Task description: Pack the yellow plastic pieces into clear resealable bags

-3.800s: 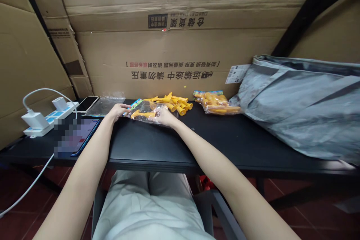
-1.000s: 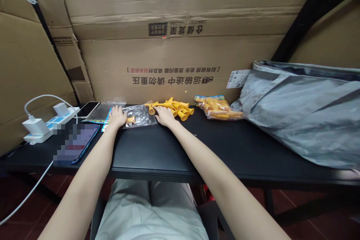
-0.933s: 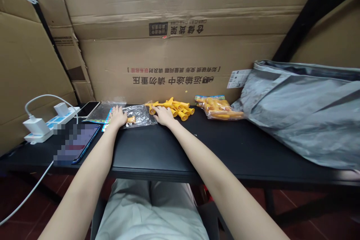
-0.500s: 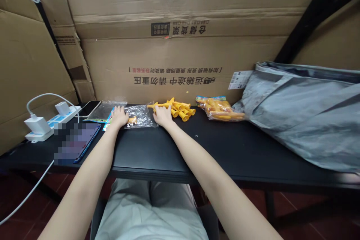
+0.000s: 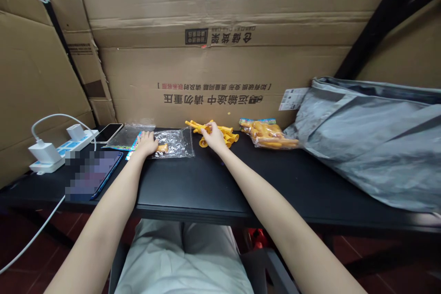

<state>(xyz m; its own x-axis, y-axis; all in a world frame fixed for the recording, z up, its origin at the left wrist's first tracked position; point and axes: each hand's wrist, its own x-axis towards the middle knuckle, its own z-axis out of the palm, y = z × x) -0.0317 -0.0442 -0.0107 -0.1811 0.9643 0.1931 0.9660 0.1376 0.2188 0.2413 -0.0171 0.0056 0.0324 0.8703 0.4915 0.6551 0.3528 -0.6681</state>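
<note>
Black counter [image 5: 179, 188]: right hand [image 5: 214, 138] shifted farther right of clear plastic bag [image 5: 181, 143], onto flared yellow plastic pieces [image 5: 230, 136], fingers curled, grip unclear; left hand [image 5: 147, 144] still on bag, fingers spread.

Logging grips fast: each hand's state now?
Left hand: open, resting on the clear bag.
Right hand: at the yellow pieces; whether gripping, I can't tell.

Left grip [image 5: 146, 144] on a clear bag [image 5: 179, 142], right grip [image 5: 214, 138] at yellow pieces [image 5: 229, 137].
</note>
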